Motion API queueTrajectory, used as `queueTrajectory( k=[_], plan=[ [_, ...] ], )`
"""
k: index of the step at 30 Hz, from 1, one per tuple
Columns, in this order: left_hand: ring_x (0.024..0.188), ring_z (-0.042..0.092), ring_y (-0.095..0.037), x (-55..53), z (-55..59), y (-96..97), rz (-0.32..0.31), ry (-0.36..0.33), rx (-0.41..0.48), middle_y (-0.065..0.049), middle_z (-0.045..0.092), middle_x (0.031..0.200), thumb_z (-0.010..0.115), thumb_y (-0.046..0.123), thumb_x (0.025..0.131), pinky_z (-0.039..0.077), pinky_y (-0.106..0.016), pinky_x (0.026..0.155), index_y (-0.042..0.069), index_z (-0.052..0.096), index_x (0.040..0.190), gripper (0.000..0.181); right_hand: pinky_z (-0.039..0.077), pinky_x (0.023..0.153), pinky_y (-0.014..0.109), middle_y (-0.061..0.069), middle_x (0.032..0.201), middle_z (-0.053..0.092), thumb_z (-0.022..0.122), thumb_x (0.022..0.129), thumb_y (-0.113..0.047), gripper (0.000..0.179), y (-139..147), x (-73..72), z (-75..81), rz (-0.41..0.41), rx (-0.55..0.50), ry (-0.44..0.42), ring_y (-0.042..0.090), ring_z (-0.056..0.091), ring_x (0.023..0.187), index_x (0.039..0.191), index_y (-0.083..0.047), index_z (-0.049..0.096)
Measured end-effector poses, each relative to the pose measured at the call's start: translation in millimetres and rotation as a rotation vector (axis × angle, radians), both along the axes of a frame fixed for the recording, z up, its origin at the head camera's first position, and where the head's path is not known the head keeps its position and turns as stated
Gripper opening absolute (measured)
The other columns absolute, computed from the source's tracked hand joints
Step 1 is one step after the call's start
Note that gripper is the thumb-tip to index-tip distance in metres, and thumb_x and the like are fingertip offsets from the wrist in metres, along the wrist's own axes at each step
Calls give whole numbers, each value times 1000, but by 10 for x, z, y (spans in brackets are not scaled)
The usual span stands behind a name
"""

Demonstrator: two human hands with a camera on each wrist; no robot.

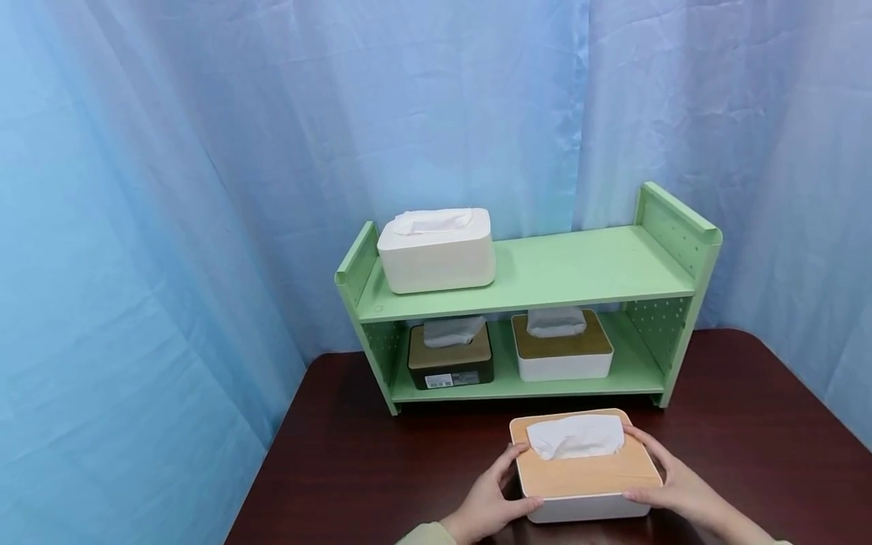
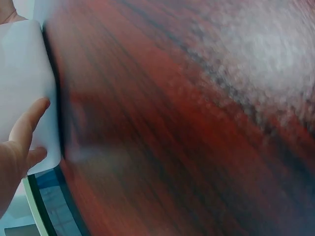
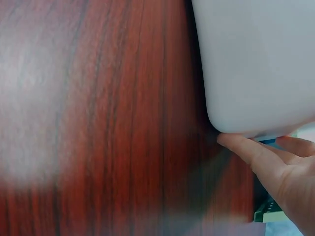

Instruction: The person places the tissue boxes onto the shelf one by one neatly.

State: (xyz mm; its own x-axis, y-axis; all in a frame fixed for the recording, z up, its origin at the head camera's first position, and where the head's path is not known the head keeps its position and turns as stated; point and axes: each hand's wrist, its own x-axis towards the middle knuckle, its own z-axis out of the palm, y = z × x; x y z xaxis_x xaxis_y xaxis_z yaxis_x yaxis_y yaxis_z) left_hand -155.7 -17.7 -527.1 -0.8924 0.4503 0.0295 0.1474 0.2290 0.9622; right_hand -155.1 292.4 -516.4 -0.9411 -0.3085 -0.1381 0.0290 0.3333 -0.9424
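Note:
A white tissue box [image 1: 579, 481] with a light wood lid sits at the front of the dark table, a white tissue sticking out of its slot. My left hand [image 1: 492, 496] grips its left side, thumb at the front corner and fingers further back. On the opposite side my right hand [image 1: 674, 483] holds it in the same way, thumb at the front and fingers by the lid's far edge. The left wrist view shows left fingers [image 2: 29, 123] against the white wall. In the right wrist view, fingers [image 3: 246, 150] lie along the box's lower corner.
Behind stands a green two-tier shelf [image 1: 572, 265]. Its top holds a white tissue box [image 1: 436, 261] at the left. Below are a dark tissue box [image 1: 451, 359] and a white one with a brown lid [image 1: 565, 356]. Blue curtains [image 1: 409, 113] hang behind the table [image 1: 341, 446].

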Motion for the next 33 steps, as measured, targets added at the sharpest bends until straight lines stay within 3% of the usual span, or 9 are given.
queueTrajectory(
  k=[3, 5, 9, 11, 16, 21, 23, 30, 33],
  plan=[
    [140, 26, -31, 7, 1, -12, -3, -14, 8, -18, 29, 152, 75, 14, 81, 33, -36, 109, 21, 42, 140, 68, 43, 81, 16, 22, 154, 6, 71, 83, -12, 90, -31, 27, -7, -11, -39, -3, -20, 38, 104, 151, -10, 12],
    [140, 24, -31, 26, 9, -19, -8, -27, 37, -19, 26, 153, 74, 13, 81, 36, -34, 106, 22, 42, 140, 67, 43, 82, 16, 6, 152, 16, 72, 82, -10, 90, -46, 61, -11, -24, -43, 44, -19, 38, 106, 151, -11, 15],
    [137, 30, -31, 43, 155, -59, -26, -32, 117, -19, 25, 153, 73, 8, 81, 51, -27, 86, 19, 43, 140, 68, 43, 80, 15, -29, 133, 25, 76, 76, -8, 89, -86, 98, 82, -46, 43, 285, -15, 41, 108, 149, -13, 24],
    [136, 31, -33, 45, 282, -88, -25, -28, 133, -18, 25, 154, 73, 5, 80, 54, -25, 77, 18, 43, 140, 68, 43, 78, 14, -36, 128, 26, 78, 74, -8, 91, -119, 94, 181, -57, 86, 391, -14, 42, 107, 149, -13, 27],
    [139, 27, -37, 49, 639, -146, -11, 2, 117, -20, 12, 157, 73, 4, 80, 55, -28, 79, 17, 42, 142, 71, 49, 72, 19, -29, 126, 36, 79, 70, -1, 95, -205, 86, 475, -51, 27, 486, -7, 52, 100, 149, -11, 26],
    [124, 49, -30, -4, 1037, -151, -53, 113, 112, -18, 8, 158, 73, 5, 81, 54, -24, 80, 15, 38, 144, 73, 52, 66, 23, -26, 116, 43, 80, 67, 4, 100, -206, 64, 888, -88, 29, 546, -3, 56, 91, 149, -11, 25],
    [123, 50, -27, -46, 1227, -142, -68, 173, 109, -15, 7, 158, 72, 5, 82, 53, -23, 81, 16, 37, 145, 73, 51, 66, 22, -23, 116, 44, 81, 66, 4, 102, -181, 29, 1093, -112, 63, 574, -4, 55, 90, 150, -13, 26],
    [144, 19, -17, -229, 1871, -126, -104, 349, 25, -2, 2, 159, 73, 8, 82, 52, -28, 86, 25, 36, 145, 76, 46, 66, 14, 15, 127, 42, 83, 65, 1, 109, -78, -109, 1721, -179, 188, 629, -14, 46, 92, 152, -21, 21],
    [145, 15, -15, -301, 2034, -121, -116, 404, -18, 1, 2, 160, 73, 10, 83, 52, -33, 88, 26, 34, 146, 76, 47, 65, 16, 14, 129, 40, 82, 67, 1, 110, -44, -158, 1875, -182, 198, 622, -14, 45, 93, 152, -25, 19]
  ],
)
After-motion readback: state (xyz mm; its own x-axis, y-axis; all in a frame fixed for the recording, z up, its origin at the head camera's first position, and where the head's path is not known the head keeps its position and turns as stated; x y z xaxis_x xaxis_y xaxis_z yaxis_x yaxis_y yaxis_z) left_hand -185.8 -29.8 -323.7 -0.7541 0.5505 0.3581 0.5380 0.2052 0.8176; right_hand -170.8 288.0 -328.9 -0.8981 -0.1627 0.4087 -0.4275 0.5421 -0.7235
